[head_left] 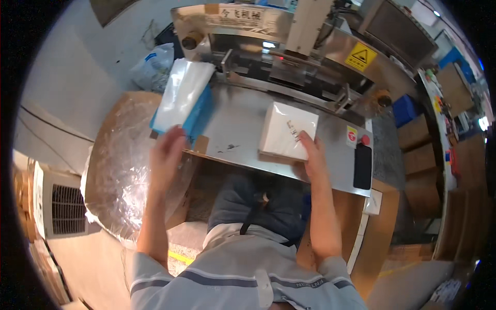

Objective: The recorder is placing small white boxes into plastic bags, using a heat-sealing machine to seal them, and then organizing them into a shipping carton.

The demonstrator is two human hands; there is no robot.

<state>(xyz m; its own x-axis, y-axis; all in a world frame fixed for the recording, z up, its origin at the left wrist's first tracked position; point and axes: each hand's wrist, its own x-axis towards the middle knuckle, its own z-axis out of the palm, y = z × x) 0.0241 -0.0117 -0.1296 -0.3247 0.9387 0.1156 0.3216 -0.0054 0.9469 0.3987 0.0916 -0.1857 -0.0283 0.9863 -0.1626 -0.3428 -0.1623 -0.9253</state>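
Observation:
A flat white square box [290,126] with dark lettering on top lies on the metal table of a machine, near its front edge. My right hand [313,154] grips the box at its right side, thumb on top, some fingers hidden. At the left, my left hand [168,149] is beside the lower end of a stack of clear plastic bags [181,95]. It looks open and is slightly blurred; whether it touches the bags I cannot tell. Beneath the bags is a blue holder [201,114].
A large carton lined with clear plastic [126,165] stands left of the table. The machine's metal bar [289,85] spans the back. At the table's right lie a black phone-like slab [362,166] and a red button [365,140]. An open carton [380,227] sits below right.

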